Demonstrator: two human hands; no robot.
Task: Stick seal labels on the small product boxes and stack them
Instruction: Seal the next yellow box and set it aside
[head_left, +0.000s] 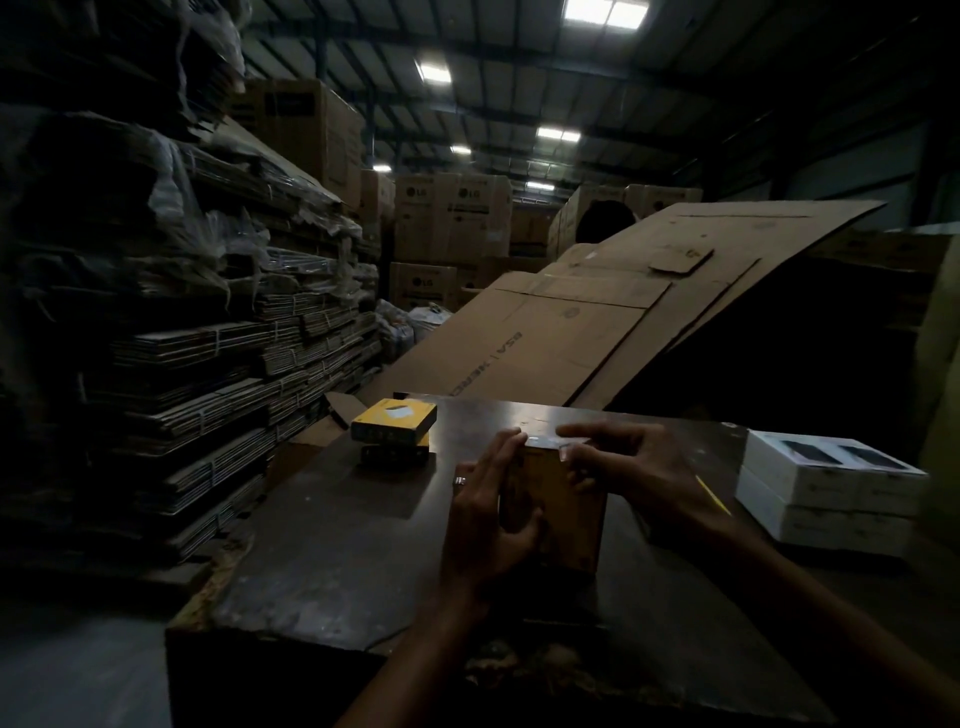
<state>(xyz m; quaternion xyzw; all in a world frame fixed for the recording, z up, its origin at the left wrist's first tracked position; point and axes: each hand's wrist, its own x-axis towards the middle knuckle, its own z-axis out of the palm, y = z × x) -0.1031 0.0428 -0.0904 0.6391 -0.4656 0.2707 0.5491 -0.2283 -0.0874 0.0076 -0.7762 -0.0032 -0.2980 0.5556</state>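
Yellow carton of a small product box (553, 506) upright on edge on the dark bench (332, 566), gripped down its near side by the left hand (491, 512). Right hand (618, 467) pinching at the top edge, fingertips on a pale seal label (558, 442); too dim to tell if fully stuck. Best done by bracing firmly, smoothing outward over the flap seam, folding down both faces without creases. Then onto the yellow stack (395, 434), far left. White boxes (826, 491) well apart, right.

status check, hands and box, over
Left hand grips upright yellow box. Right hand pinches its top edge. Two yellow boxes stacked left. Nothing blocking.
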